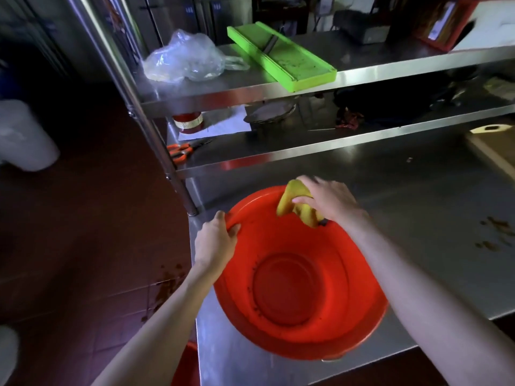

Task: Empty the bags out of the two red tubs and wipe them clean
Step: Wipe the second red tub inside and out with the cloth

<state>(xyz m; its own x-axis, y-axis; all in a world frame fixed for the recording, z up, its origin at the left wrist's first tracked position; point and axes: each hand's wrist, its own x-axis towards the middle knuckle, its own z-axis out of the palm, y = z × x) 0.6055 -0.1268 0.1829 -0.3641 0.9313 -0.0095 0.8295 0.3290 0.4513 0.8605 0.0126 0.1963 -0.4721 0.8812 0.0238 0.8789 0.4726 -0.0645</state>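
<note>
Fingers [232,231] of my left hand [214,243] clamp the tub [301,277] rim at 10 o'clock. My right hand [328,197] grips a yellow cloth [295,207] against the inner wall at 12 o'clock. Tub sits tilted on the bench [418,218], holding no bags, dark specks around its base. Second red tub edge [186,366] shows below the bench at 7 o'clock.

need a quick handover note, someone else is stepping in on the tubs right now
Left hand grips the near-left rim of the red tub, tilted on the steel table.
Right hand presses a yellow cloth on the far inner wall.
Done: no bags in this tub.
Left: dark specks on its lower wall need wiping. A second red object shows below the table edge, contents unseen.
</note>
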